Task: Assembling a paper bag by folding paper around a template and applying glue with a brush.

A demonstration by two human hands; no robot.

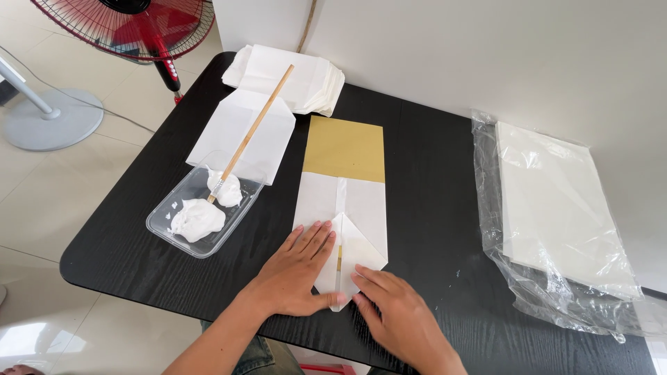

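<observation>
Press both flat, open hands (333, 292) along folded flaps of paper bag (340, 229); keep creases symmetrical, firm on table (431, 208).

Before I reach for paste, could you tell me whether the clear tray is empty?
Not empty: the clear tray holds two white paste blobs, brush resting in one.

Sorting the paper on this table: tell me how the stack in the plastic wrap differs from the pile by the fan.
The wrapped stack lies flat and neat inside clear plastic at the right edge; the pile sits bare at the far left corner, its sheets fanned unevenly. The wrapped stack's sheets look larger. Both are white paper on the black table.
</observation>
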